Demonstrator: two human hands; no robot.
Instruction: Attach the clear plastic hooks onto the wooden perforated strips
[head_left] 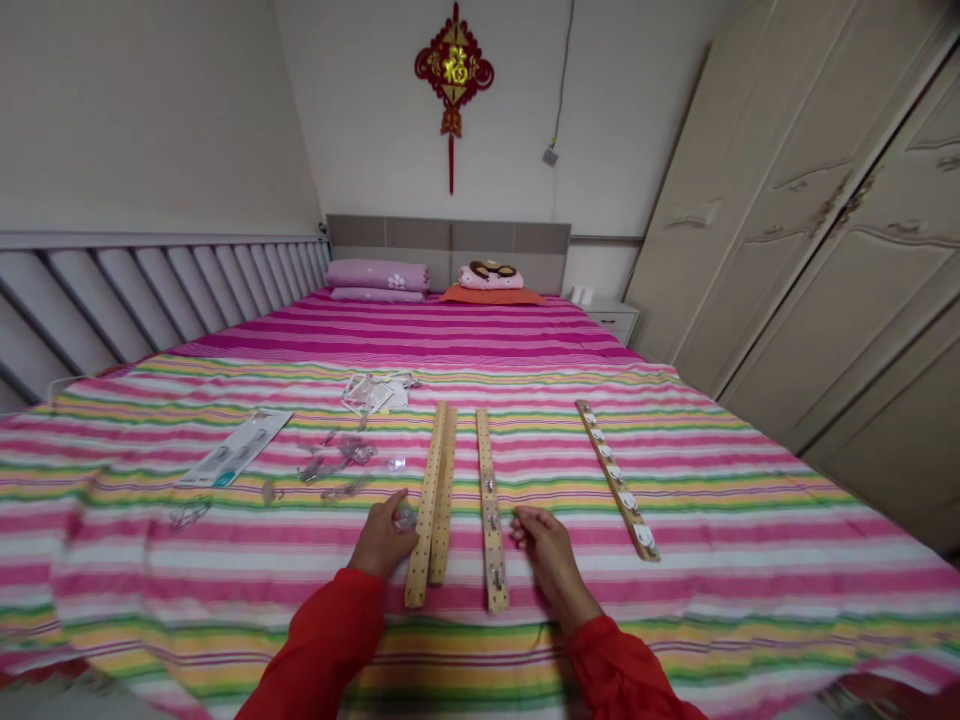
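Note:
My left hand (382,538) grips a small clear piece, likely a transparent adhesive hook (406,517), beside a pair of perforated wooden strips (424,520). Just right of these lies another perforated strip (483,440), with several clear-backed metal hooks (492,521) along its nearer half. My right hand (546,548) is apart from that strip, on its right side, thumb and fingers pinched together; whatever is between them is too small to make out. Farther right rests a wooden strip (604,455) bearing several white hooks (628,500).
Loose clear hooks (349,452) are scattered to the left, with one clear square (397,464) nearer the strips. A packaged card (238,450), metal pieces (190,512) and clear packets (371,393) lie around them. The striped bed sheet (712,600) runs back to pillows (379,277).

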